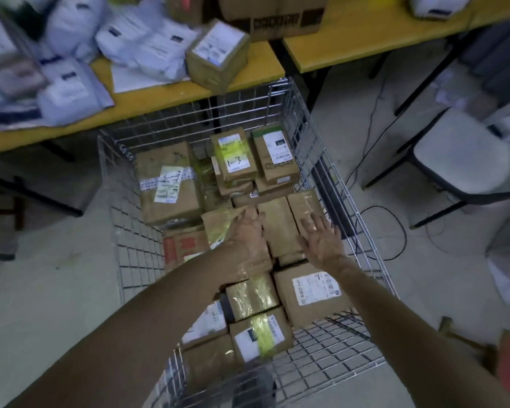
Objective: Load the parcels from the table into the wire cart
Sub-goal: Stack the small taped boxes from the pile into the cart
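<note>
Pale floor, two yellow-topped desks at the back: the left desk [159, 98] and the right desk [365, 45]. One wire cart [315, 136] stands in front of the gap between them.

Both arms reach into the cart. The left grip [249, 234] is spread, its fingers straight and flat on the top layer of parcels [168, 184]. The right grip [321, 240] is also spread, palm down on one plain brown parcel [304, 206] beside the cart's right wall. Neither grip closes on anything.

At least twelve brown cardboard parcels fill the cart, most with white labels or yellow tape. One is marked "1-3".

One small labelled box [218, 54] sits at the left desk's edge, above the cart's far wall. Beside it lie several white mailing bags [147, 45], and one large carton [271, 16] stands behind.

One chair [460, 160] stands to the right, with black cables [395, 231] on the floor near it.
</note>
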